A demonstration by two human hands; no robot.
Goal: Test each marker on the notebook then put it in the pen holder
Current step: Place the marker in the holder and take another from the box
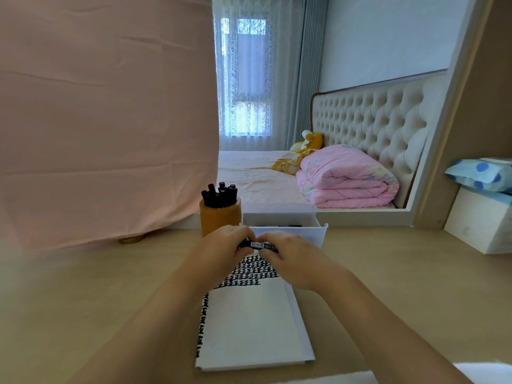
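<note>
A black marker (pixel 259 245) with a white label lies level between my two hands, above the far end of the open notebook (pixel 249 322). My left hand (pixel 221 246) grips its left end and my right hand (pixel 288 254) grips its right end. The notebook's page carries rows of black marks at the top and down its left margin. Behind my left hand stands a round wooden pen holder (pixel 220 217) with several black markers upright in it. Whether the marker's cap is on, I cannot tell.
A white plastic box (pixel 318 231) with dark items inside sits just behind my hands. A pink cloth (pixel 105 120) hangs over the desk's left rear. A white block (pixel 479 225) stands at the right. The wooden desk (pixel 401 273) stretches to both sides.
</note>
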